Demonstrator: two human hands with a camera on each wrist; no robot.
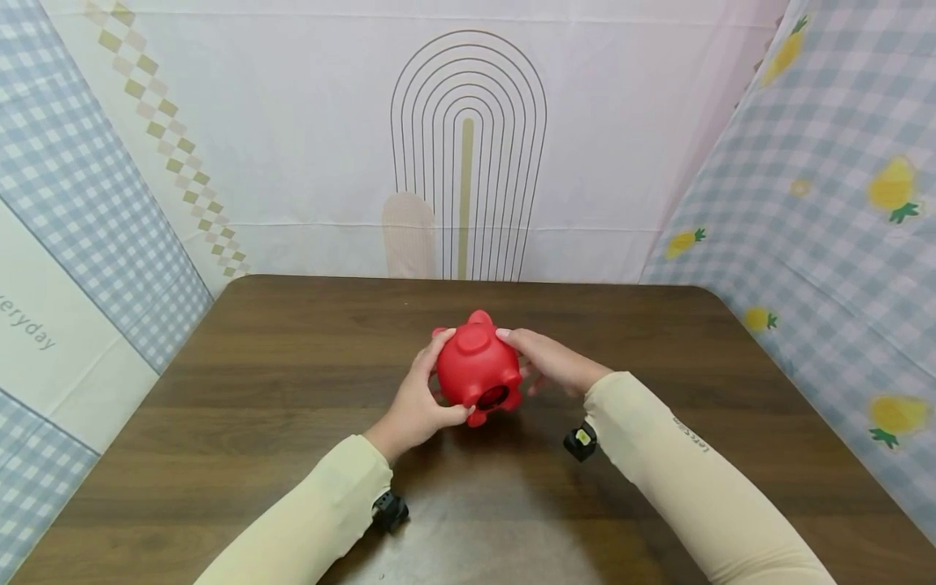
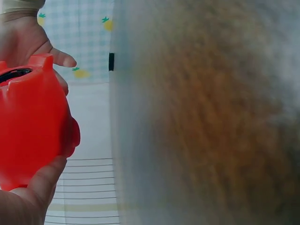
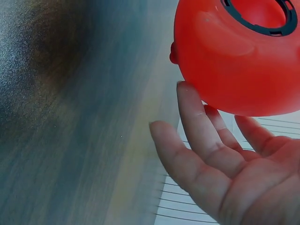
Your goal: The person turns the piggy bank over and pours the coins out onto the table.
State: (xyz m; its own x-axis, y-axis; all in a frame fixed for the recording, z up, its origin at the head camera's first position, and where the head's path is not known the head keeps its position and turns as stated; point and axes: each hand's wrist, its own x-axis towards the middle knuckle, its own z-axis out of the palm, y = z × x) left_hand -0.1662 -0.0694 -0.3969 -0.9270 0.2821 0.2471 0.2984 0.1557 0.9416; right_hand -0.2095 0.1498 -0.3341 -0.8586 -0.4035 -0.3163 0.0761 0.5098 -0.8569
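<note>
A red piggy bank [image 1: 477, 366] is tilted over the middle of the table, its snout toward the far side and its round belly opening facing me. My left hand [image 1: 415, 406] grips it from the left, thumb by the opening and fingers along the far side. On the other side my right hand [image 1: 552, 360] has loosely bent, spread fingers, with fingertips right at the bank's surface. In the right wrist view a black ring [image 3: 262, 29] lines the opening, which looks uncovered. The left wrist view shows the left thumb [image 2: 46, 180] against the red body.
The brown wooden table [image 1: 307, 349] has rounded far corners. A white patterned cloth [image 1: 307, 146] hangs behind it, and checked cloth with yellow fruit prints [image 1: 826, 244] hangs on the right. Each wrist carries a small black camera [image 1: 391, 512].
</note>
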